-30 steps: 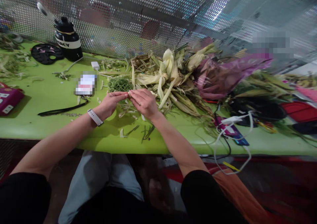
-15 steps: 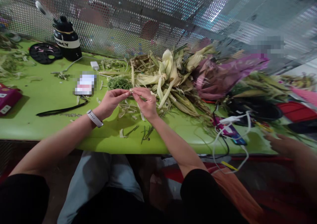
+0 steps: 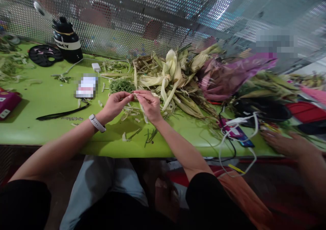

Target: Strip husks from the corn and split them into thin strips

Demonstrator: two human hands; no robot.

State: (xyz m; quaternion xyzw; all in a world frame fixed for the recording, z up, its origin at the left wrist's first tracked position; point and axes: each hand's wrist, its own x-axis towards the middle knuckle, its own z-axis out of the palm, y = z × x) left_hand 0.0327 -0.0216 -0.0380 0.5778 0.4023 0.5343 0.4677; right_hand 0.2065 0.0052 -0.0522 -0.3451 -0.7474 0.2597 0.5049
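Observation:
My left hand (image 3: 116, 103), with a pale watch band on the wrist, pinches thumb to forefinger over the green tabletop. Its fingertips meet those of my right hand (image 3: 151, 108), which is closed in a pinch too. Between them is a pale strip of corn husk (image 3: 144, 114), its lower end hanging beneath my right hand; the pinched end is mostly hidden by fingers. Just behind my hands lies a small heap of thin green strands (image 3: 122, 85). To its right spreads a large pile of dried corn husks (image 3: 175, 82).
A phone (image 3: 86, 87) and a black bottle (image 3: 67, 43) are at the left. A pink plastic bag (image 3: 219, 79) rests against the husks. White cables (image 3: 238, 121) cross another phone at right, near another person's hand (image 3: 282, 142). A perforated metal screen (image 3: 114, 23) stands behind.
My hands keep almost the same pinch at the same spot. At the right, the other person's hand has moved left over the table. The view has shifted slightly.

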